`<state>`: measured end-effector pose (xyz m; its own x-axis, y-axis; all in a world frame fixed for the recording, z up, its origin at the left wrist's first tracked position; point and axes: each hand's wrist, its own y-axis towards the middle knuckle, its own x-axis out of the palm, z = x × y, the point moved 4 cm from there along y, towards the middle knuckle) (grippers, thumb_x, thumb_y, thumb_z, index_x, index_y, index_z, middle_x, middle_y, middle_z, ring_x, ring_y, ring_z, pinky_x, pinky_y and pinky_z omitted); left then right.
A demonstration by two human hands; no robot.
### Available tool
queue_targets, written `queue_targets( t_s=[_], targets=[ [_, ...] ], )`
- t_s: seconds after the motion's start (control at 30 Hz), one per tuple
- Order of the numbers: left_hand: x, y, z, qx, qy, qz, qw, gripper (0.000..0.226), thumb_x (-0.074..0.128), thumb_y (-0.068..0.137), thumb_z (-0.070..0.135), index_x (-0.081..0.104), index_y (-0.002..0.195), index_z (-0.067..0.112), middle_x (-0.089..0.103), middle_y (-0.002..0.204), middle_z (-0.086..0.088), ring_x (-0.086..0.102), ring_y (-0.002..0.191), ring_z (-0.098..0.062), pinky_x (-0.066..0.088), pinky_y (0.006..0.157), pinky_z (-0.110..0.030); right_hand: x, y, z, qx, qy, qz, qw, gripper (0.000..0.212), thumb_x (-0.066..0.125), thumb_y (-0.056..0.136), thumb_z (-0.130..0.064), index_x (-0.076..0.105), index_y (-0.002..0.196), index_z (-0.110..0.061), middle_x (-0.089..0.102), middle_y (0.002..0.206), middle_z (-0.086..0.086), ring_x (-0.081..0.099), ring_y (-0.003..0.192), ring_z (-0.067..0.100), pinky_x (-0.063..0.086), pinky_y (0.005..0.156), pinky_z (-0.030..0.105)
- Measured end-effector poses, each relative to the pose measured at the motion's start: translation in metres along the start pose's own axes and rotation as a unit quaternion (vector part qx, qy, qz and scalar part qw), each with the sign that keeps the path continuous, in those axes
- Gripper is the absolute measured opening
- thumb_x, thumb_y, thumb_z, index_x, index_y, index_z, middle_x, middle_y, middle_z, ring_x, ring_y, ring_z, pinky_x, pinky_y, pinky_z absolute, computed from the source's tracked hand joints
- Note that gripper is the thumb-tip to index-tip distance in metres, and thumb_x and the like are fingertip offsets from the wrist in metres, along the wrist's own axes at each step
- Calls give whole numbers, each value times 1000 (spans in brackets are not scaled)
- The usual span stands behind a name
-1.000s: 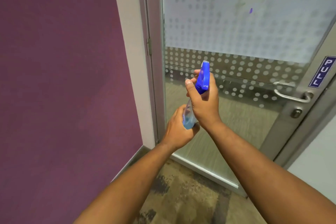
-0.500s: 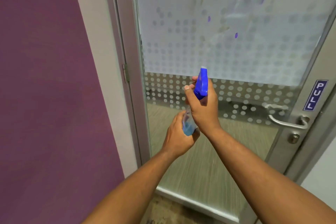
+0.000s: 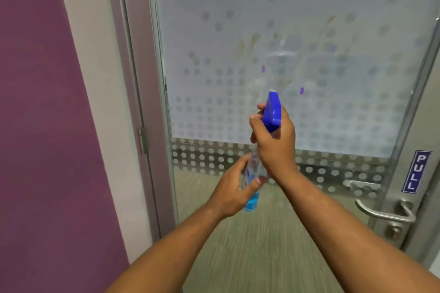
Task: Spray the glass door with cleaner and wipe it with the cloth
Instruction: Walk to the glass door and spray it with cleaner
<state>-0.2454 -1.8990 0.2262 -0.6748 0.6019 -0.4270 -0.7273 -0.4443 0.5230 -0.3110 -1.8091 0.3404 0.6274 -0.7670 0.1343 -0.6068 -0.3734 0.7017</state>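
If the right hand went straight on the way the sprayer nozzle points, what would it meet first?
Most likely the glass door. The right hand grips the blue head of the spray bottle, aimed at the frosted, dotted part of the pane, with nothing visible between. How far off the glass is cannot be told from this one view.

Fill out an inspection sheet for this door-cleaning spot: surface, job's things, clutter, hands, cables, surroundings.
Surface: glass door, frosted with dots, bears purple and yellowish smears.
Job's things: spray bottle, blue head aimed at the glass, blue liquid low in it; cloth not seen.
Clutter: nothing seen.
Hands: right hand has its grip round the bottle's neck; left hand holds its base.
Cables: nothing seen.
Surroundings: purple wall at left; lever handle and PULL sign at right.
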Motion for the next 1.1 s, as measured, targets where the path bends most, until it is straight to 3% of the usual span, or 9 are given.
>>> queue_targets(
  t_s=[0.13,0.3,0.43,0.53,0.6,0.73,0.87,1.03,1.1],
  targets=[
    [-28,30,1,-3,2,51,999,74,36,93,72,48,149,24,55,149,5,51,135,-4,46,113,-38,-2,37,-12,24,1,50,998,19,65,91,-11,62,110,-11,64,88,2,59,61,19,52,58,25],
    [-64,69,24,54,80,127,987,57,35,102,57,55,141,21,61,141,2,56,128,-10,50,108,-40,3,72,-29,9,-51,82,995,18,66,89,-13,65,107,-13,65,86,2,61,63,21,51,56,23],
    [-71,89,40,65,124,64,988,58,39,100,61,49,145,26,54,149,5,52,134,-12,47,111,-39,11,89,-39,1,-68,94,993,17,64,88,-13,64,105,-12,63,84,2,60,66,23,51,56,23],
    [-62,96,39,43,138,-33,989,83,37,85,82,32,154,35,39,160,8,42,144,-15,41,116,-44,18,102,-43,-2,-72,105,992,11,63,87,-11,63,98,-12,60,79,4,58,65,24,51,54,25],
    [-56,98,36,30,150,-51,987,90,30,80,88,28,155,38,35,163,10,40,146,-17,41,117,-49,21,110,-46,-5,-78,108,991,8,63,88,-12,62,96,-14,60,79,5,58,66,24,52,55,25],
    [-61,102,29,30,161,-8,986,74,26,92,75,33,153,36,38,161,7,41,145,-17,40,117,-44,22,125,-52,-17,-96,117,988,5,63,89,-16,61,93,-18,62,86,11,60,70,24,53,55,23],
    [-83,111,21,75,261,75,960,54,42,102,55,40,150,29,43,157,3,38,146,-18,38,118,-38,13,136,-55,-22,-107,143,984,10,64,90,-19,58,86,-26,66,95,16,65,71,25,54,56,23],
    [-90,122,24,105,373,96,917,57,47,102,45,37,153,21,35,162,-2,20,156,-22,18,126,-38,5,147,-52,-26,-123,149,981,6,64,91,-20,60,93,-16,62,84,5,66,65,19,57,59,26],
    [-87,125,25,117,402,82,904,59,46,102,45,35,154,21,32,164,-3,15,157,-23,12,127,-39,6,150,-53,-36,-123,148,981,4,64,91,-20,60,93,-19,63,86,5,67,70,22,56,59,25]
  ],
)
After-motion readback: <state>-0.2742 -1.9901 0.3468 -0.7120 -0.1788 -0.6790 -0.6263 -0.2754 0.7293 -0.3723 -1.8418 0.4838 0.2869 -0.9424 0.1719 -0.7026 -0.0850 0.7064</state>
